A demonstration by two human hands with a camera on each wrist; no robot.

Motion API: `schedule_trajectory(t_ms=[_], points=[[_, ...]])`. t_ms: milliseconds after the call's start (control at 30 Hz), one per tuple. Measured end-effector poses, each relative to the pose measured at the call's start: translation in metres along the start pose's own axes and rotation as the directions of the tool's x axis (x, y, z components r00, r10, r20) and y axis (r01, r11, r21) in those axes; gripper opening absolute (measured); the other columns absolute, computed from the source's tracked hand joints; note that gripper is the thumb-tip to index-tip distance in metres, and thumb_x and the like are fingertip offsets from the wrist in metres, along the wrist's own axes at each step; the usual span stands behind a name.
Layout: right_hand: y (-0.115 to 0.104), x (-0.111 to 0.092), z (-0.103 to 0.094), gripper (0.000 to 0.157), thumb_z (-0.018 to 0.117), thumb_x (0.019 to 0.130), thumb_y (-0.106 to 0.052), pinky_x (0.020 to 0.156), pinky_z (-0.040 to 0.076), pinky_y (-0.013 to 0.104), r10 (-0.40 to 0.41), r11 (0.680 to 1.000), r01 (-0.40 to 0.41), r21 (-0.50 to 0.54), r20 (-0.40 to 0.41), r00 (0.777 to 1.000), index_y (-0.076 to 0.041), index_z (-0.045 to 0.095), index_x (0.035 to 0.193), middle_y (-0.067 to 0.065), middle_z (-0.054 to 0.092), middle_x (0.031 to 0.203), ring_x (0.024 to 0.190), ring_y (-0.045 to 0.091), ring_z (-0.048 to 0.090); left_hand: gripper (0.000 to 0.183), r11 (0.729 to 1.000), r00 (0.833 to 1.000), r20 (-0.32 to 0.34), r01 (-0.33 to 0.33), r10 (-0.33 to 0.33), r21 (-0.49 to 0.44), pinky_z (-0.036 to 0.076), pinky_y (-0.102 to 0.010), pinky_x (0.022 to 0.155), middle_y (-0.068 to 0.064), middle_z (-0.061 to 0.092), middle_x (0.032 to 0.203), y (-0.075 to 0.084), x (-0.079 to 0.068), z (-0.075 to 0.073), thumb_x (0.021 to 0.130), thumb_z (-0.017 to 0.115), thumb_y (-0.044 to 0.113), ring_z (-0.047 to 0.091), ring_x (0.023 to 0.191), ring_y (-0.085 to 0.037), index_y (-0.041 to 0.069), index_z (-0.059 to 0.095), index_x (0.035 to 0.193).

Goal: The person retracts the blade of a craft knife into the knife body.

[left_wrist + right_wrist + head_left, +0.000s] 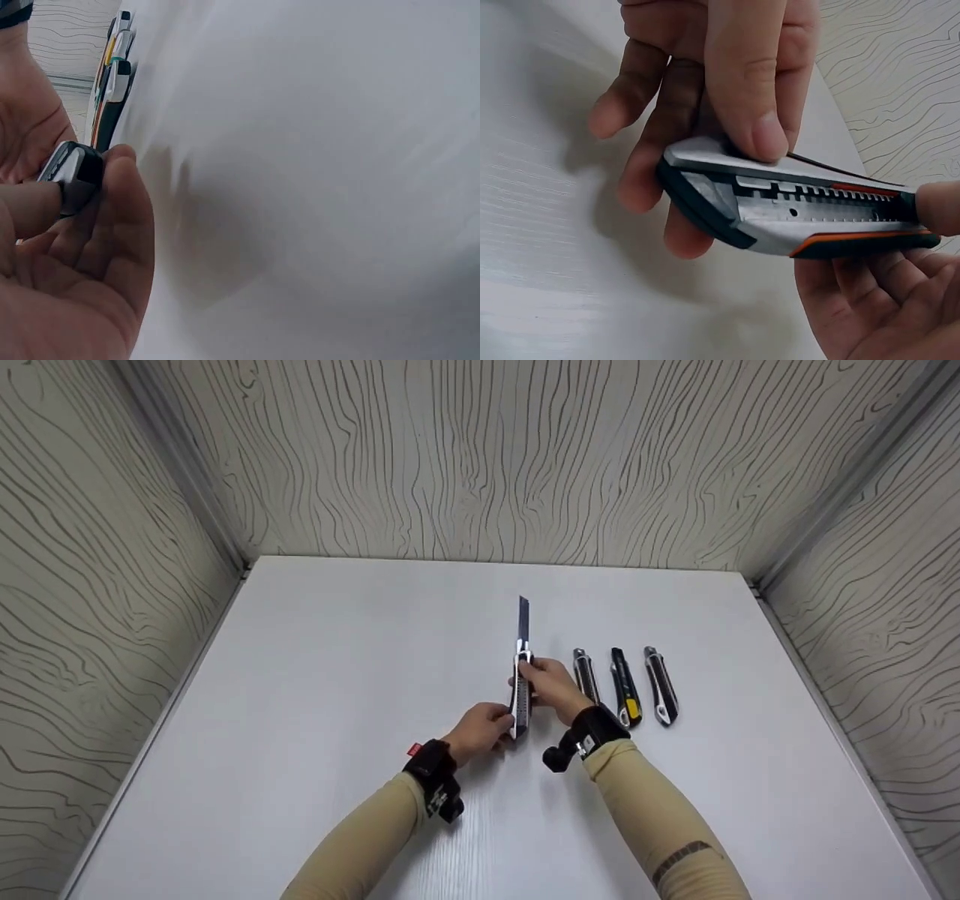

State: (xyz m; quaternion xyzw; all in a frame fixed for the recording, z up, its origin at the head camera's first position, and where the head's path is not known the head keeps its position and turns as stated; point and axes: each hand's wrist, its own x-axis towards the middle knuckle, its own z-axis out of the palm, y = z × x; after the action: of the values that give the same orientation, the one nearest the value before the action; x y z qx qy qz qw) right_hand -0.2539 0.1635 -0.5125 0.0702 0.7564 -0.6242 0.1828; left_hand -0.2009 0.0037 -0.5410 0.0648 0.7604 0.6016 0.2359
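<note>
A silver and black utility knife (523, 697) is held between both hands, its long blade (523, 619) extended away from the person. My left hand (480, 730) pinches the butt end of the handle. Higher up, my right hand (555, 686) grips the handle with its thumb on the front part. In the right wrist view, the knife's handle (840, 206) shows a toothed slot and orange trim, while the blade lies outside the picture. The left wrist view shows the dark end cap of the knife (81, 176) between the left thumb and fingers.
Three more utility knives lie side by side to the right: a silver and black one (583, 669) partly behind the right hand, a black and yellow one (625, 682), and another silver and black one (660, 686). The white table (360, 637) has patterned walls around it.
</note>
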Motion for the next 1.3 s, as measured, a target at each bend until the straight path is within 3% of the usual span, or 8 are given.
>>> schedule_trajectory(t_ms=[367, 567, 733, 900, 1300], points=[[-0.0017, 0.0016, 0.0047, 0.047, 0.047, 0.102, -0.039, 0.068, 0.054, 0.028, -0.003, 0.999, 0.004, 0.034, -0.038, 0.999, 0.005, 0.060, 0.113, 0.004, 0.070, 0.089, 0.076, 0.012, 0.063, 0.020, 0.994, 0.999, -0.016, -0.028, 0.029, 0.102, 0.055, -0.031, 0.062, -0.019, 0.071, 0.087, 0.0037, -0.0011, 0.0080, 0.099, 0.050, 0.010, 0.070, 0.078, -0.033, -0.003, 0.065, 0.102], [0.0005, 0.0037, 0.0042, 0.046, 0.050, 0.101, -0.040, 0.069, 0.055, 0.027, 0.000, 0.998, 0.003, 0.063, -0.048, 0.999, 0.003, 0.061, 0.113, 0.005, 0.071, 0.091, 0.079, 0.014, 0.067, 0.020, 0.987, 0.998, -0.021, -0.054, 0.058, 0.149, 0.049, -0.023, 0.056, -0.018, 0.070, 0.083, 0.0032, -0.0023, 0.0071, 0.099, 0.050, 0.010, 0.067, 0.068, -0.026, -0.003, 0.065, 0.100], [-0.0013, 0.0022, 0.0067, 0.046, 0.049, 0.102, -0.038, 0.070, 0.056, 0.025, -0.001, 0.997, 0.004, 0.079, -0.039, 0.999, 0.005, 0.060, 0.116, 0.011, 0.072, 0.099, 0.082, 0.013, 0.070, 0.019, 0.991, 0.998, -0.026, -0.045, 0.049, 0.123, 0.054, -0.030, 0.058, -0.016, 0.068, 0.081, 0.0005, -0.0021, 0.0052, 0.099, 0.050, 0.010, 0.062, 0.062, -0.019, -0.003, 0.063, 0.101], [-0.0028, 0.0016, 0.0078, 0.048, 0.051, 0.100, -0.040, 0.068, 0.056, 0.025, 0.009, 0.996, -0.005, 0.094, -0.039, 0.999, 0.005, 0.061, 0.114, 0.005, 0.071, 0.090, 0.079, 0.013, 0.070, 0.018, 0.997, 0.999, -0.026, -0.026, 0.028, 0.073, 0.056, -0.033, 0.059, -0.015, 0.067, 0.080, -0.0009, -0.0026, 0.0076, 0.099, 0.049, 0.010, 0.060, 0.060, -0.016, -0.003, 0.061, 0.102], [-0.0010, 0.0032, 0.0098, 0.044, 0.050, 0.101, -0.038, 0.068, 0.054, 0.024, 0.012, 0.998, -0.007, 0.068, -0.077, 0.997, 0.002, 0.063, 0.114, 0.004, 0.070, 0.088, 0.077, 0.012, 0.068, 0.023, 1.000, 1.000, -0.006, -0.008, 0.008, 0.003, 0.058, -0.042, 0.066, -0.027, 0.070, 0.093, -0.0010, -0.0041, 0.0087, 0.100, 0.049, 0.010, 0.065, 0.070, -0.025, -0.005, 0.064, 0.108]])
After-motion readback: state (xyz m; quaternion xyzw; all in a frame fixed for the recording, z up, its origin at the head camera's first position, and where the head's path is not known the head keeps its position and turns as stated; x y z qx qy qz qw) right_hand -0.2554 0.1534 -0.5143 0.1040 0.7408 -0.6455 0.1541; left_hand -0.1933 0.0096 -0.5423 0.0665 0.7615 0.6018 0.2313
